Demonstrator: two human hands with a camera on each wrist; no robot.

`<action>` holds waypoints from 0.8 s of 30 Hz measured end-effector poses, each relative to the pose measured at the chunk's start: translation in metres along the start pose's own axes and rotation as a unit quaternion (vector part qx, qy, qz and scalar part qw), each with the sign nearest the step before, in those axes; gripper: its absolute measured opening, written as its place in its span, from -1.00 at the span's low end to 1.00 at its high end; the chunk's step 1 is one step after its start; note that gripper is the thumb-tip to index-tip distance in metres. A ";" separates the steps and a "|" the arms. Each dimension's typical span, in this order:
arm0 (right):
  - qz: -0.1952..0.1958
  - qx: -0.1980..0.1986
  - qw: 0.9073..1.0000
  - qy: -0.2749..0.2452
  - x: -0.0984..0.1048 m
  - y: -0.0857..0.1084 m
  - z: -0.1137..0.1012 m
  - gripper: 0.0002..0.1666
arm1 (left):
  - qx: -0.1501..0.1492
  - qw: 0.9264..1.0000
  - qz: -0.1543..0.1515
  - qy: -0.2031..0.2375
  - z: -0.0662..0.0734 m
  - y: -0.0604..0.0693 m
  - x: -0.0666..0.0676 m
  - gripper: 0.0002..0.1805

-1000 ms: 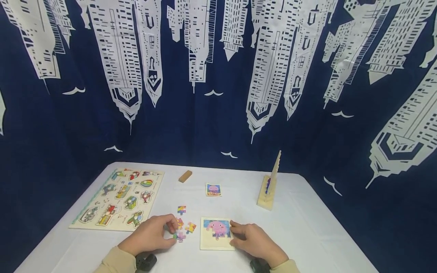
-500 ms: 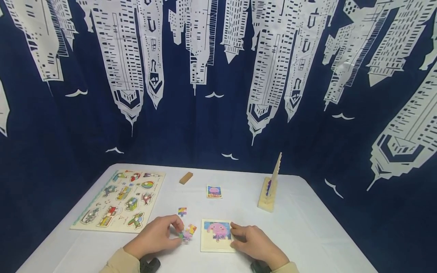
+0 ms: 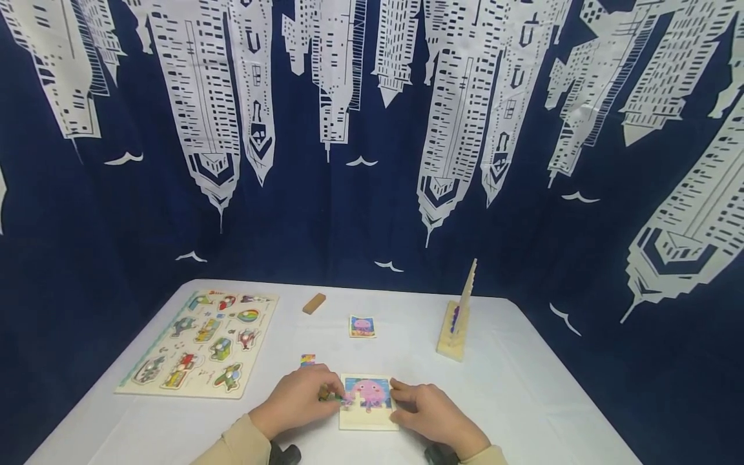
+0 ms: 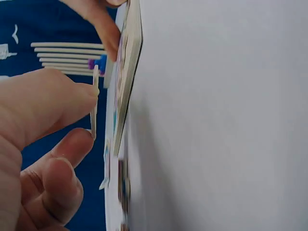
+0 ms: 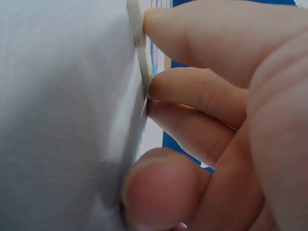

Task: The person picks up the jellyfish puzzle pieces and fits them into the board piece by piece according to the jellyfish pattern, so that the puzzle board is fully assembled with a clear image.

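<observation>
Moved rightward, your left fingers pinch a thin puzzle piece; just below their tips lies the pale, square wooden board your right fingers grip.

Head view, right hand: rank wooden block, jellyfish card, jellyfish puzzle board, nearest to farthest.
From the right hand:
1. Jellyfish puzzle board: just left, its right edge touched by the fingers.
2. Jellyfish card: behind the board, to the hand's left.
3. Wooden block: near the table's back edge, left of the card.
</observation>
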State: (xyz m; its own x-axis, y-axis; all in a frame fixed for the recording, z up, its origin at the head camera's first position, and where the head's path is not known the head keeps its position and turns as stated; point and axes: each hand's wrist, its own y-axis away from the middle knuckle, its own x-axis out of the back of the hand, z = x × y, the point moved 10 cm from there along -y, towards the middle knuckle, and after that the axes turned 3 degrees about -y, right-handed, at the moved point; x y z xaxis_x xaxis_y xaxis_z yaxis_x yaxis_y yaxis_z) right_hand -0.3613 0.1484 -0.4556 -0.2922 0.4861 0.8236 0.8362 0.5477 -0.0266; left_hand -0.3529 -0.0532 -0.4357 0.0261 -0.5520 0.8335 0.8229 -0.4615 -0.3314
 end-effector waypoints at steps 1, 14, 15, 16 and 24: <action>0.000 0.001 1.000 0.001 0.000 0.000 0.000 -0.46 | 0.000 1.000 -0.005 0.002 0.002 -0.002 -0.002 -0.82; 0.002 -0.002 1.000 0.011 -0.001 0.000 0.001 -0.45 | -0.018 0.999 -0.025 -0.042 0.013 -0.010 -0.019 -0.81; 0.002 -0.002 1.000 0.010 -0.001 0.000 0.001 -0.45 | -0.022 0.998 -0.025 -0.047 0.014 -0.010 -0.020 -0.81; 0.003 -0.002 1.000 0.010 -0.001 0.000 0.000 -0.46 | -0.025 0.998 -0.025 -0.052 0.014 -0.010 -0.020 -0.81; 0.001 -0.006 1.000 0.004 -0.001 0.000 0.000 -0.47 | -0.044 0.996 -0.020 -0.077 0.019 -0.007 -0.022 -0.80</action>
State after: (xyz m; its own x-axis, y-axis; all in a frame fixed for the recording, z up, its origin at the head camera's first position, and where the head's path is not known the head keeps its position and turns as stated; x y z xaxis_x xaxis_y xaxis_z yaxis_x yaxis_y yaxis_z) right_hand -0.3611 0.1478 -0.4567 -0.2874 0.4820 0.8277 0.8426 0.5381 -0.0208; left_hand -0.3490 -0.0249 -0.4430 0.0859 -0.4219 0.9025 0.7725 -0.5439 -0.3278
